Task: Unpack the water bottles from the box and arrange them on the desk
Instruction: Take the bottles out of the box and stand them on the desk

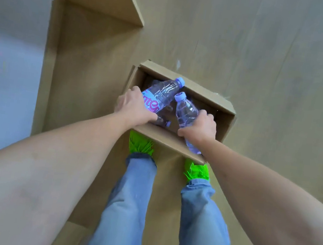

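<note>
Wood-tone floor (274,55), box (174,139) standing on it just ahead of our feet in green shoe covers (141,146). Item 1: left bottle (161,94), clear w/ pink-lettered label and pale purple cap, tilted, cap toward the far box wall; our left hand (135,107) grips it round the lower body, fingers wrapped. Item 2: right bottle (186,113), clear, same cap colour, label not seen, tilted w/ base hanging over the near box wall; our right hand (202,127) grips it mid-body, fingers wrapped. Both bottles partly above the box opening, caps near each other, not clearly touching. Step, as we judge it: lifting a pair out, early to mid unpack. Next move calls for raising both clear of the rim w/o knocking them together, then turning to the bench and setting them upright. Hidden or unclear: box interior dark, more bottles seem to lie beneath but count can't be told; bench itself not identifiable from here; pale panel (14,65) at left unidentified.
</note>
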The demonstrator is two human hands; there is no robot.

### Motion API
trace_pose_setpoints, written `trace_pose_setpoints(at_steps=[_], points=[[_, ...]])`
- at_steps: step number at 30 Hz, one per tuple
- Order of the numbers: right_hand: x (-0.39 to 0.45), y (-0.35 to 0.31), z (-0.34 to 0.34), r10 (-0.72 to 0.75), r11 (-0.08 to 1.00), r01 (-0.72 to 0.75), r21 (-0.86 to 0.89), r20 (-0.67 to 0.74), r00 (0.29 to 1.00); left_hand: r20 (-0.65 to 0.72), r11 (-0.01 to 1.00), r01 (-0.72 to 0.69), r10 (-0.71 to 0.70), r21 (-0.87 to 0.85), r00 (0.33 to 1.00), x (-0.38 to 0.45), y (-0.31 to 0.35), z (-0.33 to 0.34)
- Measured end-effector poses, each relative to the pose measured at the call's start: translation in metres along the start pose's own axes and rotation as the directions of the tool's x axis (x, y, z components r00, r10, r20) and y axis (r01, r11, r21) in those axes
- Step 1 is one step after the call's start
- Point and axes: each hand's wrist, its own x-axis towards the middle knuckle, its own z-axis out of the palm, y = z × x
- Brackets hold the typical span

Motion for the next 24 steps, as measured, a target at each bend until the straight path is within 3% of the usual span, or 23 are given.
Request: trace_pose_setpoints(at_steps=[6, 14, 18, 24], points=[[-0.079, -0.049, -0.126, -0.111, 0.985, 0.127, 0.112, -0.139, 0.984, -0.148, 0.966, -0.062, 0.025, -0.251, 0.989, -0.079, 0.056, -0.119], [-0.203, -0.124, -0.294, -0.264, 0.918, 0.347, 0.193, -0.355, 0.897, -0.458, 0.914, -0.214, 0.036, -0.344, 0.888, -0.203, 0.102, -0.300], [-0.282, -0.155, -0.359, -0.361, 0.863, 0.475, 0.173, -0.448, 0.818, -0.611, 0.853, -0.321, 0.004, -0.411, 0.792, -0.279, 0.111, -0.378], [-0.396, -0.190, -0.422, -0.501, 0.737, 0.662, 0.132, -0.550, 0.668, -0.824, 0.780, -0.490, -0.059, -0.391, 0.564, -0.391, 0.102, -0.467]])
